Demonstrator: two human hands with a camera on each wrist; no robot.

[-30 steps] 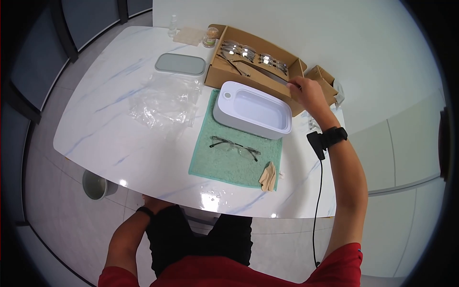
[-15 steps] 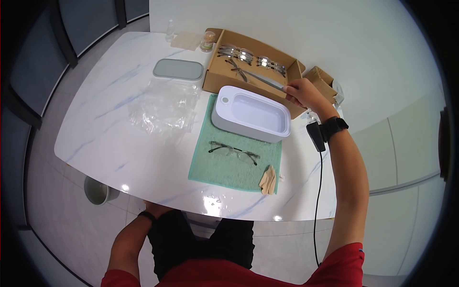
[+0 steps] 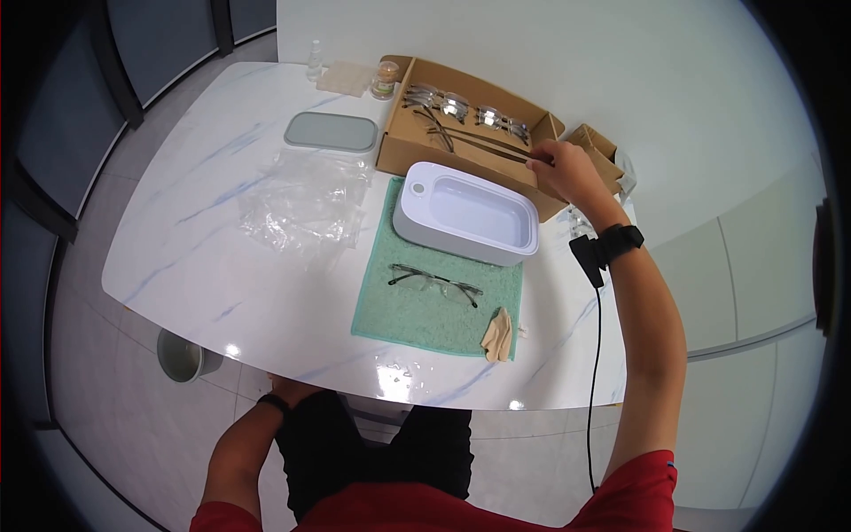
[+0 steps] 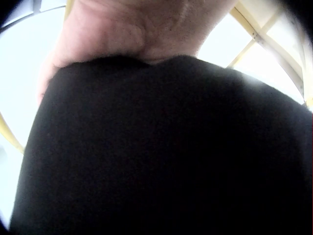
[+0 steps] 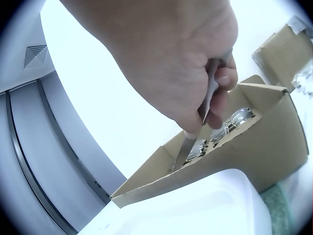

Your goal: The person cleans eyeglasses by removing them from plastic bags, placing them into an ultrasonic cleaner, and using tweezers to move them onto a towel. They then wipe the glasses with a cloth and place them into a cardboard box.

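My right hand (image 3: pixel 567 170) pinches long metal tweezers (image 5: pixel 185 152) over the front side of the cardboard box (image 3: pixel 417 159). In the head view the two arms stand slightly apart, and their tips reach a pair of glasses (image 3: pixel 442 136) at the box's left end. More glasses (image 3: pixel 455 106) lie in a row behind it. Another pair of clear glasses (image 3: pixel 434 277) rests on the green towel (image 3: pixel 381 319), in front of the white cleaner tub (image 3: pixel 425 229). My left hand (image 4: pixel 142 29) rests on the black-trousered leg, its fingers mostly hidden.
A folded beige cloth (image 3: pixel 498 335) lies at the towel's right corner. To the left are clear plastic bags (image 3: pixel 301 204) and a grey lid (image 3: pixel 331 130). A small jar (image 3: pixel 385 82) and a spray bottle (image 3: pixel 315 62) stand at the back. A smaller carton (image 3: pixel 598 152) is right of the box.
The tweezers first lay higher over the front glasses, then turned and dipped among them; now their arms show spread apart. The right hand shifted only slightly. The left hand stayed on the leg.
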